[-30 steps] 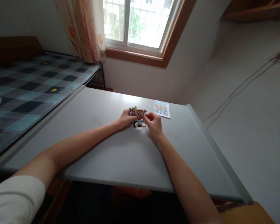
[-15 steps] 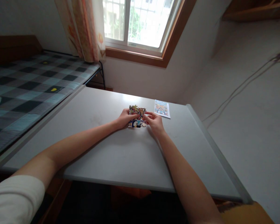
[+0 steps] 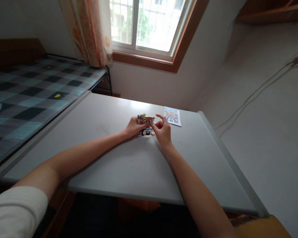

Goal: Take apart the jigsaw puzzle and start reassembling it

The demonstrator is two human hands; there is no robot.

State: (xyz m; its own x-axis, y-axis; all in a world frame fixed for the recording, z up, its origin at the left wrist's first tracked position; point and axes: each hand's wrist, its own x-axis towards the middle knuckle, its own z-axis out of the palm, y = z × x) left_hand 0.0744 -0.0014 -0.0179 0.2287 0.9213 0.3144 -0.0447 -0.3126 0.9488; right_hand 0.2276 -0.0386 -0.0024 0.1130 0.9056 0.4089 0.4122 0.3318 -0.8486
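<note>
A partly joined jigsaw puzzle (image 3: 145, 131), colourful with a blue and white cartoon figure near its bottom, is held up just over the table. My left hand (image 3: 133, 127) grips its left side, the thumb lying across the front. At the right side is my right hand (image 3: 163, 131), its thumb pressed on the puzzle's face and its index finger lifted off. Behind the puzzle the other fingers are partly hidden. A pale loose-looking piece (image 3: 152, 132) shows at the lower right edge of the puzzle.
On the grey-white table (image 3: 119, 165) a printed picture sheet (image 3: 173, 116) lies beyond my right hand. A bed with a checked cover (image 3: 52, 82) stands along the left. A wall with a hanging cable (image 3: 253, 96) borders the right, and a window (image 3: 154, 26) is ahead.
My right hand has shifted slightly left over the puzzle, and its index finger has risen away from the edge. My left hand keeps its grip; the puzzle tilts a little.
</note>
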